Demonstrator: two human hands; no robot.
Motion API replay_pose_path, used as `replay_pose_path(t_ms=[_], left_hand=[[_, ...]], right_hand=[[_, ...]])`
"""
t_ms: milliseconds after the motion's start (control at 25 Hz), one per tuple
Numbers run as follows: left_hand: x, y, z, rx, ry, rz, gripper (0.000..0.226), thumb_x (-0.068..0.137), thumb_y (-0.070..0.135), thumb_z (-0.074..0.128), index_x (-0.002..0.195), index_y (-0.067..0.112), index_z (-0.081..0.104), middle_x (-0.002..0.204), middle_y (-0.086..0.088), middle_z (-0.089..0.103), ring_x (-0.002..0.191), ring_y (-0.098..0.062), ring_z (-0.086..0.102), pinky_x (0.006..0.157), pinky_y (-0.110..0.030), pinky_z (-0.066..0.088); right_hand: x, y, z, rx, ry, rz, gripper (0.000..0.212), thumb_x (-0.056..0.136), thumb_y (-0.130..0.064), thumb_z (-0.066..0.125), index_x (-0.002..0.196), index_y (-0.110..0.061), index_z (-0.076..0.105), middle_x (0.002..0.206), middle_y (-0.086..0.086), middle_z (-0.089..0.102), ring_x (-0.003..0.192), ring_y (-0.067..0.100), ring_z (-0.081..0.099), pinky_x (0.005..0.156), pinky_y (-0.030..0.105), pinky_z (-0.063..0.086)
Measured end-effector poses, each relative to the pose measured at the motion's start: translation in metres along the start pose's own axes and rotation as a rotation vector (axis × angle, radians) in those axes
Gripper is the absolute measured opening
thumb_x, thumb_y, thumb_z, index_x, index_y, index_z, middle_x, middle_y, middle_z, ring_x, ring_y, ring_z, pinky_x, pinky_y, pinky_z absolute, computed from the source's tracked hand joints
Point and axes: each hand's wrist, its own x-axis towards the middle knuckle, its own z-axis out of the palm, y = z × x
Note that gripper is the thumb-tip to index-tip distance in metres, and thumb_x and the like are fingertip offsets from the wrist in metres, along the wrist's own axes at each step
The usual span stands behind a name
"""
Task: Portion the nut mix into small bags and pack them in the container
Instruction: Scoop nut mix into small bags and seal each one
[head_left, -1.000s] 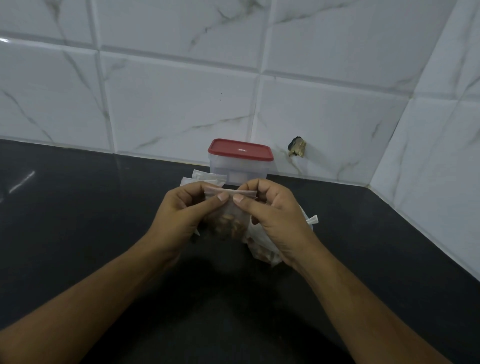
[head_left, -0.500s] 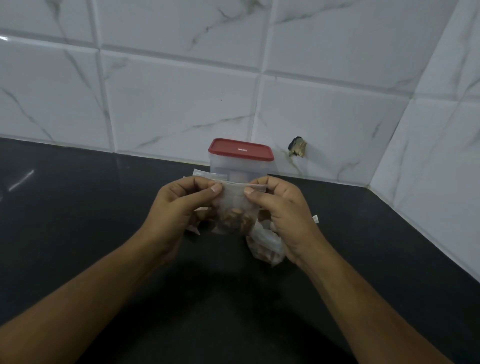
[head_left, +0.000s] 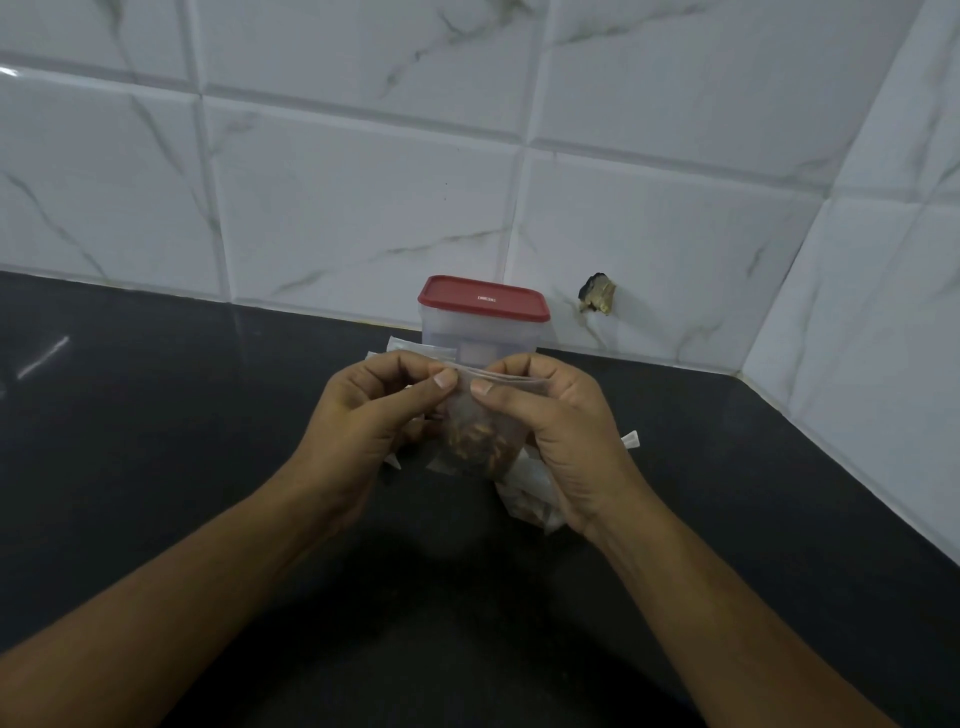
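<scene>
A small clear bag (head_left: 475, 441) with brown nut mix in its lower half hangs above the black counter. My left hand (head_left: 363, 421) pinches the bag's top strip at the left end, and my right hand (head_left: 561, 431) pinches it at the right end, thumbs almost meeting. Behind the hands stands a clear container (head_left: 483, 332) with its red lid on. Under my right hand lies a larger clear bag of nut mix (head_left: 530, 499). More small clear bags (head_left: 415, 348) lie flat behind my left hand, partly hidden.
The black counter (head_left: 156, 441) runs into a corner of white marble tiles; the right wall (head_left: 883, 312) closes in on that side. A dark chipped hole (head_left: 597, 293) marks the back wall near the container.
The bag has risen a little toward the container. My thumbs spread apart along the top strip half a second ago and now sit close together again.
</scene>
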Motion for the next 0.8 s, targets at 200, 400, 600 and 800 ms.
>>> replay_pose_path(t_ms=[200, 400, 600, 800], left_hand=[[0.0, 0.0, -0.002, 0.026, 0.021, -0.012, 0.009, 0.088, 0.017, 0.068, 0.08, 0.014, 0.069, 0.083, -0.004, 0.07, 0.078, -0.022, 0.067, 0.065, -0.031, 0.056], [0.002, 0.003, -0.003, 0.034, 0.075, -0.009, 0.015, 0.098, 0.007, 0.061, 0.083, 0.008, 0.063, 0.081, 0.0, 0.07, 0.074, -0.012, 0.07, 0.056, -0.019, 0.053], [0.005, 0.001, -0.006, 0.059, 0.058, -0.011, 0.015, 0.1, 0.01, 0.059, 0.085, 0.009, 0.063, 0.085, -0.001, 0.07, 0.077, -0.012, 0.069, 0.059, -0.021, 0.055], [0.001, -0.002, -0.006, 0.194, -0.044, 0.043, 0.017, 0.098, 0.022, 0.059, 0.103, 0.006, 0.061, 0.093, -0.001, 0.07, 0.084, -0.016, 0.071, 0.066, -0.025, 0.059]], right_hand=[[0.004, 0.002, -0.004, -0.068, 0.041, 0.037, 0.012, 0.091, -0.009, 0.074, 0.083, -0.018, 0.075, 0.087, 0.003, 0.075, 0.088, 0.019, 0.073, 0.068, 0.028, 0.058], [0.006, 0.001, -0.012, -0.149, 0.115, 0.045, 0.005, 0.089, -0.012, 0.076, 0.086, -0.016, 0.075, 0.089, 0.005, 0.074, 0.086, 0.021, 0.066, 0.076, 0.04, 0.053], [0.005, -0.001, -0.015, -0.135, 0.128, 0.065, 0.002, 0.089, -0.01, 0.076, 0.088, -0.011, 0.074, 0.088, 0.007, 0.075, 0.082, 0.02, 0.068, 0.075, 0.039, 0.055], [0.004, 0.001, -0.018, -0.085, 0.122, 0.023, 0.002, 0.092, -0.01, 0.074, 0.092, -0.008, 0.073, 0.084, 0.004, 0.072, 0.077, 0.014, 0.067, 0.064, 0.026, 0.056]])
